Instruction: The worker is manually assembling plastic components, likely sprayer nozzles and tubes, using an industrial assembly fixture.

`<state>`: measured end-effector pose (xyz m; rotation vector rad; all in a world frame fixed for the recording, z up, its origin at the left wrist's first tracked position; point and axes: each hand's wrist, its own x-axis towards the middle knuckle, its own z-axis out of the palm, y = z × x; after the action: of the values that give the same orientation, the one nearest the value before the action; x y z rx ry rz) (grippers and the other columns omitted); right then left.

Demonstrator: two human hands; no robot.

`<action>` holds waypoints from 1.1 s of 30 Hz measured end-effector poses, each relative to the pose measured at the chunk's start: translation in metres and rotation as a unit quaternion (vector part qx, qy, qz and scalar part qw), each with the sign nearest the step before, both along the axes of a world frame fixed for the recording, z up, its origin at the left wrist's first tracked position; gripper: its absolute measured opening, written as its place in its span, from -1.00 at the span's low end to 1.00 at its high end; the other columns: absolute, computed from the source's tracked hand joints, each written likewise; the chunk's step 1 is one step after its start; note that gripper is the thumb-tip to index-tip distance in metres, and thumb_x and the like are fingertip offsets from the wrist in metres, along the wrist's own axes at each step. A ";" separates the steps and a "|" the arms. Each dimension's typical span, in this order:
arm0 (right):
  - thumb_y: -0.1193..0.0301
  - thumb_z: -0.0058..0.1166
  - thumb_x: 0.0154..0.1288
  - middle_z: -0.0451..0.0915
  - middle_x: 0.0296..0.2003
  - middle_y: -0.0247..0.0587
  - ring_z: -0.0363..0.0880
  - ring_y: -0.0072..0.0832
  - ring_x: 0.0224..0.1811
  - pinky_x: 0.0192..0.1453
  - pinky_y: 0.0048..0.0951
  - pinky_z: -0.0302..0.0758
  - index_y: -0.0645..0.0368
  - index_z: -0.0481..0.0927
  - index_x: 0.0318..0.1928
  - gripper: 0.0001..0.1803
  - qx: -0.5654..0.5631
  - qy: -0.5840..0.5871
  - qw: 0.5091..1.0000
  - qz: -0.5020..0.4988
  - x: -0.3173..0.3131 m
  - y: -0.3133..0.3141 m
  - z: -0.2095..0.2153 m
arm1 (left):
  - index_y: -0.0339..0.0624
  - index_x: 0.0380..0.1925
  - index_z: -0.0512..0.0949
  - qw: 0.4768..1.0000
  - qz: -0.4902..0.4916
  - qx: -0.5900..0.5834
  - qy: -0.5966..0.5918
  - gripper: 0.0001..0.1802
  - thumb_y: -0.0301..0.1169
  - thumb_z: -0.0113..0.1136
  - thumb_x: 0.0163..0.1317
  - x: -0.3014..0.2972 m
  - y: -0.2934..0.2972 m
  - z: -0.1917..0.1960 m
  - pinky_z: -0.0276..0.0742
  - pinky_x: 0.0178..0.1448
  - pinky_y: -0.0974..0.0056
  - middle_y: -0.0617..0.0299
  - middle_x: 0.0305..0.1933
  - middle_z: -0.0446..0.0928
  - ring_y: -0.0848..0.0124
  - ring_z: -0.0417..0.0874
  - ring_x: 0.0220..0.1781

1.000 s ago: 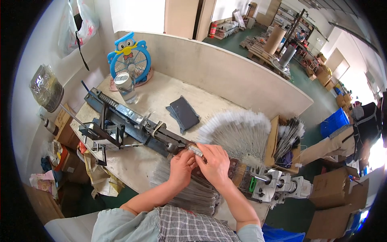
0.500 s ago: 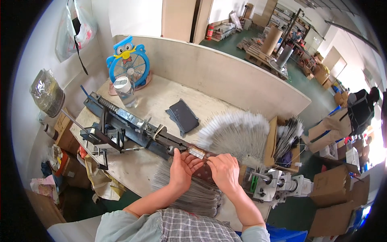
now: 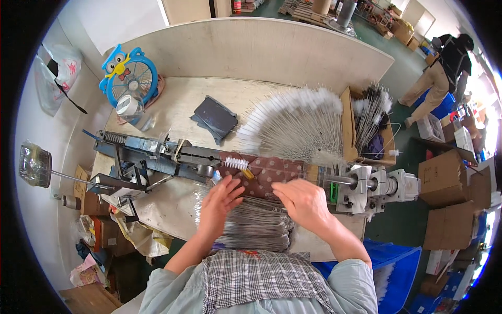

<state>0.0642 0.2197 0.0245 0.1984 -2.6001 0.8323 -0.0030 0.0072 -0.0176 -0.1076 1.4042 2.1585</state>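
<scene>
White-bristled brush [image 3: 236, 164] lies on dotted brown cloth [image 3: 269, 170]. The left hand [image 3: 218, 203] has its grip spread apart; the right hand [image 3: 304, 200] curls, its grip impossible to tell.

No lettering could be read, the red print [image 3: 68, 72] on the plastic bag [image 3: 46, 86] at ten o'clock and the red mark [image 3: 251, 254] on the checked apron [image 3: 256, 282] at six being too small.

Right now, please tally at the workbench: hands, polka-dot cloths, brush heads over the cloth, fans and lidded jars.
Left hand and right hand: 2
Brown polka-dot cloth: 1
White brush head: 1
Blue cartoon-faced fan: 1
White-lidded jar: 1
Total: 6
</scene>
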 end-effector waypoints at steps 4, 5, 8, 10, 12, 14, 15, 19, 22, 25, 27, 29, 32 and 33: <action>0.42 0.18 0.12 0.64 -0.45 -0.21 0.62 -0.26 -0.40 -0.32 -0.32 0.54 0.16 0.65 -0.29 -0.86 0.005 -0.090 0.996 -0.016 0.034 0.011 -0.023 | -0.22 0.07 0.41 0.977 0.195 -0.088 0.005 -0.53 -0.19 0.13 0.24 -0.019 -0.080 -0.038 0.49 -0.09 0.28 0.16 -0.07 0.53 0.40 0.54 -0.10; 0.37 0.17 0.13 0.65 -0.39 -0.22 0.62 -0.26 -0.34 -0.28 -0.31 0.54 0.11 0.65 -0.25 -0.83 0.004 -0.132 0.991 -0.027 0.041 0.014 -0.025 | -0.11 0.04 0.42 0.957 0.283 -0.040 -0.052 -0.56 -0.18 0.16 0.21 -0.025 -0.107 -0.044 0.48 -0.13 0.33 0.22 -0.12 0.53 0.43 0.50 -0.11; 0.40 0.15 0.11 0.61 -0.40 -0.23 0.59 -0.24 -0.34 -0.29 -0.27 0.53 0.06 0.62 -0.23 -0.82 0.019 -0.214 0.976 -0.011 0.051 0.012 -0.035 | -0.01 -0.04 0.44 0.886 0.450 0.047 -0.104 -0.62 -0.17 0.22 0.19 -0.038 -0.238 -0.103 0.44 -0.30 0.43 0.25 -0.16 0.49 0.50 0.51 -0.30; 0.39 0.15 0.12 0.61 -0.39 -0.24 0.59 -0.24 -0.33 -0.28 -0.27 0.53 0.05 0.62 -0.22 -0.82 0.033 -0.230 0.973 -0.003 0.052 0.011 -0.038 | -0.04 -0.13 0.47 0.861 0.505 -0.062 -0.006 -0.61 -0.08 0.26 0.16 -0.040 -0.252 -0.077 0.35 -0.40 0.51 0.33 -0.29 0.50 0.55 0.50 -0.35; 0.37 0.14 0.13 0.60 -0.38 -0.24 0.59 -0.24 -0.32 -0.27 -0.26 0.52 0.04 0.62 -0.20 -0.81 0.045 -0.244 0.969 0.002 0.051 0.012 -0.034 | -0.11 -0.15 0.50 0.826 0.555 -0.097 -0.002 -0.56 -0.04 0.28 0.12 -0.049 -0.303 -0.085 0.39 -0.34 0.48 0.35 -0.33 0.53 0.55 0.51 -0.31; 0.37 0.13 0.14 0.56 -0.38 -0.25 0.58 -0.25 -0.30 -0.27 -0.26 0.52 0.03 0.61 -0.19 -0.80 0.063 -0.223 0.973 -0.006 0.045 0.014 -0.024 | -0.14 -0.15 0.51 0.811 0.573 -0.112 -0.038 -0.52 -0.03 0.30 0.10 -0.052 -0.363 -0.094 0.41 -0.29 0.47 0.33 -0.27 0.56 0.56 0.54 -0.27; 0.37 0.13 0.14 0.56 -0.38 -0.25 0.58 -0.25 -0.30 -0.27 -0.26 0.52 0.03 0.61 -0.19 -0.80 0.069 -0.225 0.972 -0.007 0.046 0.016 -0.020 | -0.15 -0.15 0.51 0.815 0.569 -0.106 -0.031 -0.51 -0.02 0.31 0.09 -0.055 -0.365 -0.092 0.42 -0.28 0.48 0.32 -0.26 0.57 0.56 0.55 -0.24; 0.41 0.10 0.15 0.50 -0.37 -0.26 0.56 -0.25 -0.28 -0.28 -0.24 0.50 0.04 0.61 -0.20 -0.82 0.074 -0.247 0.966 -0.011 0.050 0.019 -0.021 | -0.18 -0.11 0.48 0.824 0.554 -0.116 -0.035 -0.45 0.02 0.28 0.09 -0.047 -0.319 -0.097 0.42 -0.12 0.43 0.25 -0.18 0.58 0.49 0.57 -0.15; 0.43 0.08 0.16 0.49 -0.34 -0.25 0.56 -0.24 -0.28 -0.28 -0.24 0.50 0.06 0.60 -0.21 -0.83 0.078 -0.257 0.963 -0.003 0.050 0.018 -0.022 | -0.21 -0.04 0.44 0.831 0.542 -0.123 -0.033 -0.43 0.05 0.14 0.18 -0.038 -0.259 -0.093 0.37 0.04 0.34 0.19 -0.07 0.55 0.41 0.54 -0.02; 0.47 0.04 0.15 0.49 -0.32 -0.23 0.56 -0.22 -0.29 -0.28 -0.23 0.51 0.09 0.59 -0.20 -0.81 0.086 -0.253 0.963 0.009 0.049 0.022 -0.019 | -0.18 0.00 0.39 0.872 0.475 -0.001 -0.119 -0.61 -0.14 0.00 0.34 -0.024 -0.191 -0.086 0.50 0.05 0.29 0.15 -0.01 0.50 0.37 0.53 0.00; 0.49 0.02 0.14 0.49 -0.32 -0.22 0.57 -0.21 -0.30 -0.28 -0.22 0.52 0.10 0.58 -0.19 -0.79 0.088 -0.248 0.965 0.016 0.047 0.024 -0.016 | -0.18 0.05 0.34 0.925 0.365 0.049 -0.091 -0.65 -0.23 -0.07 0.37 -0.016 -0.153 -0.095 0.48 0.11 0.25 0.12 0.01 0.48 0.32 0.54 0.00; 0.53 0.00 0.10 0.50 -0.32 -0.20 0.58 -0.20 -0.30 -0.29 -0.23 0.54 0.15 0.56 -0.18 -0.77 0.092 -0.248 0.965 0.007 0.048 0.021 -0.019 | -0.21 0.07 0.33 0.961 0.245 0.083 -0.100 -0.64 -0.25 -0.09 0.37 -0.007 -0.089 -0.052 0.47 0.14 0.23 0.07 0.01 0.47 0.26 0.54 0.01; 0.53 0.03 0.14 0.53 -0.33 -0.15 0.58 -0.12 -0.34 -0.30 -0.21 0.54 0.17 0.59 -0.22 -0.82 0.073 -0.236 0.969 -0.002 0.051 0.015 -0.024 | -0.27 0.03 0.32 0.997 0.062 -0.011 -0.032 -0.61 -0.30 0.03 0.27 -0.007 -0.021 -0.025 0.46 0.11 0.26 0.12 -0.13 0.52 0.31 0.56 -0.03; 0.53 0.03 0.14 0.53 -0.33 -0.15 0.58 -0.12 -0.34 -0.30 -0.21 0.54 0.17 0.59 -0.22 -0.82 0.079 -0.231 0.970 0.003 0.052 0.014 -0.021 | -0.26 -0.03 0.35 0.997 0.048 -0.053 -0.026 -0.65 -0.33 0.06 0.24 -0.005 -0.004 -0.025 0.47 0.01 0.27 0.15 -0.19 0.53 0.34 0.56 -0.13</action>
<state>0.1166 0.2340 0.0036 0.0602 -3.1068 0.7439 -0.0075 0.0032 -0.0430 -0.2733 1.5123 2.1404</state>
